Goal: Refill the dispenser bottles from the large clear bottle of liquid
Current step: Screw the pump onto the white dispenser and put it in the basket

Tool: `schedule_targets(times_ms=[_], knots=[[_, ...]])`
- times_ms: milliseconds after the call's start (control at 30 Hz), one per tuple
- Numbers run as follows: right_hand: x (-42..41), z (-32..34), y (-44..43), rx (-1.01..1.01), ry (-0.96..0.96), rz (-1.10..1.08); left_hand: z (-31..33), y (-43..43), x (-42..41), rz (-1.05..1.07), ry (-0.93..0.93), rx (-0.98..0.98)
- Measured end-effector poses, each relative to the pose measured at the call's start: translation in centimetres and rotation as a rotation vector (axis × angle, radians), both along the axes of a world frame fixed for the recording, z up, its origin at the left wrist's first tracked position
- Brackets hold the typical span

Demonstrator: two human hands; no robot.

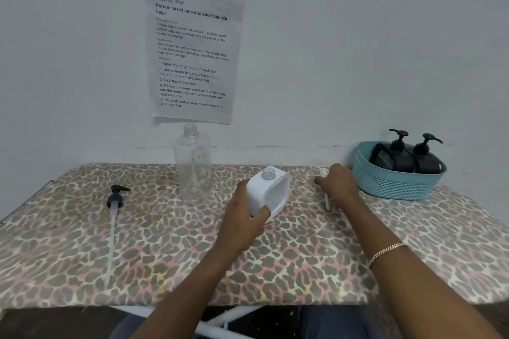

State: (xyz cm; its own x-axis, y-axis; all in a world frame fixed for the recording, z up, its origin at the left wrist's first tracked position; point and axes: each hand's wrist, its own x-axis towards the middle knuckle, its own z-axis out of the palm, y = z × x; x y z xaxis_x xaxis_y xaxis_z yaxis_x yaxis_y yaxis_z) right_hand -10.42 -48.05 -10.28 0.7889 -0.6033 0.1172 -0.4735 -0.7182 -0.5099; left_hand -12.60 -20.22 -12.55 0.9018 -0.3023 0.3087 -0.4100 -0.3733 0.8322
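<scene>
- The white dispenser bottle [268, 192] stands just right of the frame's centre on the leopard-print surface [303, 256], tilted a little, its neck uncapped.
- The left hand [242, 217] grips it from the left side, fingers wrapped round the body and the thumb pressed on the near face.
- The right hand [337, 181], right of centre, has its fingers curled over a white pump [327, 201]. The pump's head shows above the hand and its tube below, lying on the surface.
- A bracelet [387, 252] sits on the right wrist.
- The large clear bottle [194, 165] stands upright left of centre near the wall, cap off. How much liquid it holds I cannot tell.
- A black pump [115, 198] with a long pale tube lies flat at the left of the frame, well apart from the hands.
- At the right edge a teal basket [396, 181] holds two black dispenser bottles [425, 162], pumps on.
- A sheet of paper [192, 52] hangs on the wall in the upper middle.
</scene>
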Motion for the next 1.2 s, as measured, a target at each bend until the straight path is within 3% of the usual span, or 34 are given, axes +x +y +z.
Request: schedule_targets(times_ms=[300, 367, 500, 600, 833, 1200], knots=[[0.7, 0.9, -1.4, 0.148, -0.073, 0.021, -0.1, 0.5, 0.4, -0.049, 0.118, -0.095], [0.8, 2.5, -1.2, 0.293, -0.196, 0.061, 0.0, 0.5, 0.4, -0.063, 0.148, -0.147], [-0.5, 7.0, 1.2, 0.808, -0.527, 0.293, 0.2, 0.5, 0.5, -0.090, 0.187, -0.232], [-2.1, 10.5, 3.8, 0.989, -0.677, 0.508, 0.3, 0.5, 0.6, -0.097, 0.213, -0.280], [-3.5, 12.6, 7.0, 0.939, -0.772, 0.727, 0.6, 0.5, 0.5, -0.102, 0.231, -0.321], [-3.2, 10.8, 8.1, 0.763, -0.665, 0.696, 0.7, 0.4, 0.5, -0.082, 0.214, -0.310]])
